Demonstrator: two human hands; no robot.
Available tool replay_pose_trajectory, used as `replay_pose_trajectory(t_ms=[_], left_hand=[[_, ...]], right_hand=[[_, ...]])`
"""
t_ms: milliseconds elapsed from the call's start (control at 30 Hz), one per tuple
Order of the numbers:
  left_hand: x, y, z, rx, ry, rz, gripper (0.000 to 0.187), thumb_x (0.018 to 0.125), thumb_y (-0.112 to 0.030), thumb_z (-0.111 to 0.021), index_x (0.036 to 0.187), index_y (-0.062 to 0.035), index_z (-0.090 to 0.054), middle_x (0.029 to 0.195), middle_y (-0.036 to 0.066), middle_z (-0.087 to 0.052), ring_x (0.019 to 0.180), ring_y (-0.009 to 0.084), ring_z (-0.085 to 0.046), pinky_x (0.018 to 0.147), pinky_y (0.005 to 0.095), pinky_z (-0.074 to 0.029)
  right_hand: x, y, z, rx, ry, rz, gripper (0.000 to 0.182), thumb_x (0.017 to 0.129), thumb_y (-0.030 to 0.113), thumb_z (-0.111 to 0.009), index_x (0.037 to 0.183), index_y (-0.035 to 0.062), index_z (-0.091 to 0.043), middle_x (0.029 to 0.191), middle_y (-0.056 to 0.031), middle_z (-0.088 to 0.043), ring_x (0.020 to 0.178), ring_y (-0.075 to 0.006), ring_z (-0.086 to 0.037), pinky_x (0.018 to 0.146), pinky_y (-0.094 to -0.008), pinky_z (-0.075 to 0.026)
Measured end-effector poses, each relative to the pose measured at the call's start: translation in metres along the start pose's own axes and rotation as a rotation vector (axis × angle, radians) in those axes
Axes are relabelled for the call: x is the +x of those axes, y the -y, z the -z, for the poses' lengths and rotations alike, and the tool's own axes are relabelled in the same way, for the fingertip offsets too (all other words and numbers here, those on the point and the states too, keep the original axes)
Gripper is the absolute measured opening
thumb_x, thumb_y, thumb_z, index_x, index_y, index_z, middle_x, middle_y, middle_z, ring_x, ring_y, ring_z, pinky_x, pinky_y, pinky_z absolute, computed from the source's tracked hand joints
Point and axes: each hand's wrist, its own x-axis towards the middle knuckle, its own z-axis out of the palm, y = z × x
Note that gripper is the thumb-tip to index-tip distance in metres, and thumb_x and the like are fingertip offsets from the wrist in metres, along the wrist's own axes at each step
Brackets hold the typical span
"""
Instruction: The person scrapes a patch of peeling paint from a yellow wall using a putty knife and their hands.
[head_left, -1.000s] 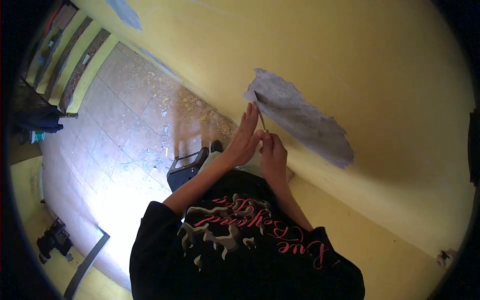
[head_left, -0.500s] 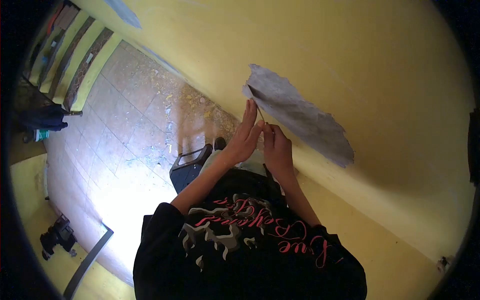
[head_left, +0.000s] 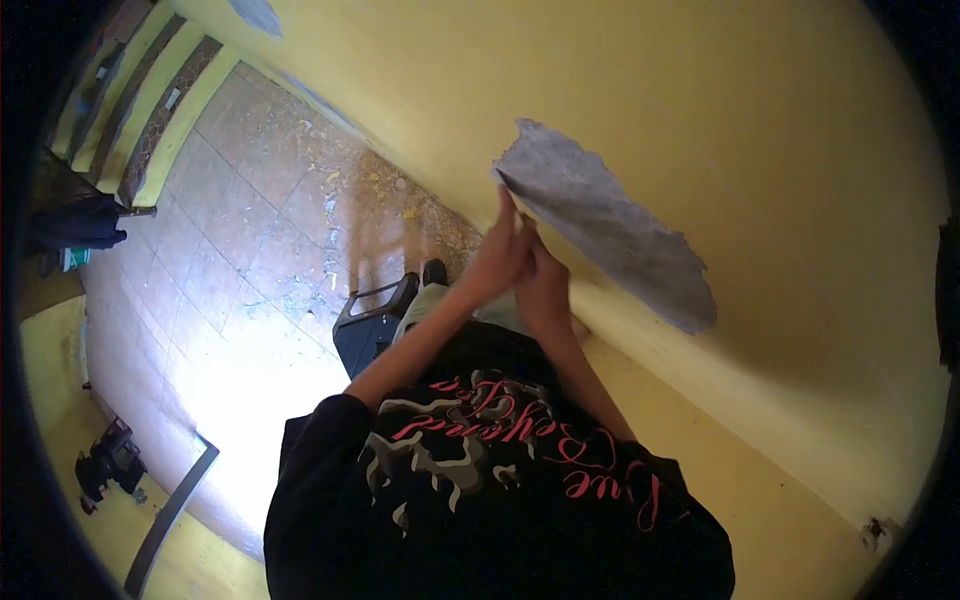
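A bare grey patch [head_left: 610,230] with ragged edges shows in the yellow painted wall [head_left: 760,130]. My left hand [head_left: 498,262] reaches to the patch's upper left end, index finger stretched out and the other fingers curled. Pressed against it is my right hand [head_left: 545,288], closed. Between the two hands runs a thin scraper, seen nearly edge-on and now mostly hidden by the fingers. A dark narrow shadow lies on the patch just beyond the fingertip.
Paint flakes litter the tiled floor [head_left: 250,190] along the wall's foot. A black stool [head_left: 365,335] stands beside my legs. Yellow steps [head_left: 150,110] rise at the far left, near a dark cloth [head_left: 80,222] over a bucket [head_left: 75,260]. Another grey patch [head_left: 258,14] is at the top.
My left hand has turned, with its other fingers curling in while the index finger stays extended. The hands have come together and now cover the thin scraper. The view has shifted slightly.
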Motion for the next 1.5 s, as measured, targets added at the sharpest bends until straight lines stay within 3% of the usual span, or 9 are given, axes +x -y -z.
replay_pose_trajectory(t_ms=[233, 400, 533, 633, 733, 833, 1367, 1433, 1500], left_hand=[[0.012, 0.013, 0.016, -0.21, 0.096, 0.142, 0.068, 0.1, -0.022, -0.043, 0.147, 0.0108, -0.005, 0.112, 0.033, -0.059, 0.096, 0.0365, -0.065, 0.084, 0.0365, -0.049], [0.01, -0.015, 0.03, -0.241, 0.131, 0.126, 0.071, 0.1, -0.023, -0.044, 0.148, 0.0104, -0.002, 0.138, 0.037, -0.04, 0.133, 0.039, -0.042, 0.107, 0.036, -0.033], [0.014, -0.009, 0.019, -0.214, 0.104, 0.108, 0.073, 0.1, -0.023, -0.045, 0.147, 0.0106, 0.001, 0.142, 0.037, -0.035, 0.133, 0.0408, -0.041, 0.107, 0.0375, -0.033], [0.01, -0.013, 0.017, -0.293, 0.09, 0.001, 0.074, 0.1, -0.023, -0.044, 0.147, 0.0107, 0.003, 0.147, 0.037, -0.026, 0.137, 0.0434, -0.033, 0.109, 0.0386, -0.03], [0.008, -0.016, 0.015, -0.224, 0.038, -0.091, 0.074, 0.1, -0.023, -0.044, 0.146, 0.0129, 0.002, 0.149, 0.038, -0.02, 0.14, 0.0453, -0.024, 0.112, 0.0389, -0.025], [0.015, -0.022, 0.026, -0.324, 0.029, -0.035, 0.074, 0.101, -0.023, -0.044, 0.145, 0.0145, 0.002, 0.15, 0.039, -0.014, 0.143, 0.0434, -0.017, 0.115, 0.0386, -0.02], [0.004, -0.072, 0.038, -0.191, 0.071, -0.036, 0.073, 0.101, -0.024, -0.042, 0.146, 0.0126, 0.002, 0.15, 0.037, -0.014, 0.143, 0.042, -0.014, 0.116, 0.0386, -0.016], [0.0, -0.08, 0.038, -0.11, 0.084, -0.066, 0.071, 0.102, -0.022, -0.041, 0.148, 0.0084, 0.004, 0.148, 0.036, -0.025, 0.141, 0.0426, -0.024, 0.114, 0.0385, -0.021], [-0.001, -0.082, 0.038, -0.105, 0.038, -0.216, 0.074, 0.101, -0.026, -0.043, 0.143, 0.0182, -0.002, 0.15, 0.04, -0.002, 0.144, 0.0459, -0.001, 0.117, 0.0449, -0.009]], right_hand=[[0.01, 0.012, 0.003, 0.078, 0.073, -0.094, 0.036, 0.096, 0.011, -0.047, 0.129, -0.0028, -0.052, 0.122, -0.0286, -0.057, 0.113, -0.0448, -0.054, 0.095, -0.0479, -0.044], [0.005, 0.006, 0.01, 0.056, 0.05, -0.002, 0.035, 0.099, 0.011, -0.045, 0.132, 0.0032, -0.053, 0.117, -0.027, -0.06, 0.107, -0.0362, -0.062, 0.088, -0.037, -0.048], [0.013, 0.037, 0.031, 0.016, 0.181, -0.357, 0.037, 0.099, 0.012, -0.044, 0.134, 0.0028, -0.052, 0.115, -0.0215, -0.065, 0.101, -0.0256, -0.066, 0.086, -0.0327, -0.048], [0.001, 0.028, 0.028, 0.174, 0.013, 0.0, 0.038, 0.1, 0.013, -0.044, 0.136, 0.0017, -0.05, 0.106, -0.017, -0.068, 0.09, -0.016, -0.063, 0.081, -0.0302, -0.048], [0.008, 0.033, 0.027, 0.167, 0.051, -0.152, 0.038, 0.101, 0.014, -0.044, 0.136, 0.001, -0.05, 0.101, -0.0138, -0.067, 0.084, -0.0116, -0.057, 0.077, -0.0276, -0.047], [0.003, 0.04, 0.028, 0.18, 0.042, -0.207, 0.037, 0.098, 0.018, -0.046, 0.131, 0.0006, -0.054, 0.104, -0.0265, -0.065, 0.095, -0.0371, -0.066, 0.083, -0.0355, -0.05], [-0.008, 0.063, 0.05, 0.274, 0.02, -0.132, 0.037, 0.1, 0.016, -0.042, 0.132, -0.001, -0.052, 0.116, -0.0233, -0.064, 0.106, -0.032, -0.064, 0.089, -0.0336, -0.047], [-0.013, 0.07, 0.053, 0.41, -0.063, -0.113, 0.036, 0.103, 0.014, -0.04, 0.133, -0.0021, -0.051, 0.115, -0.0117, -0.064, 0.103, -0.0133, -0.057, 0.09, -0.0268, -0.044], [-0.018, 0.066, 0.05, 0.397, -0.049, -0.108, 0.037, 0.102, 0.013, -0.04, 0.134, -0.0011, -0.051, 0.121, -0.0163, -0.062, 0.109, -0.02, -0.058, 0.093, -0.0298, -0.044]])
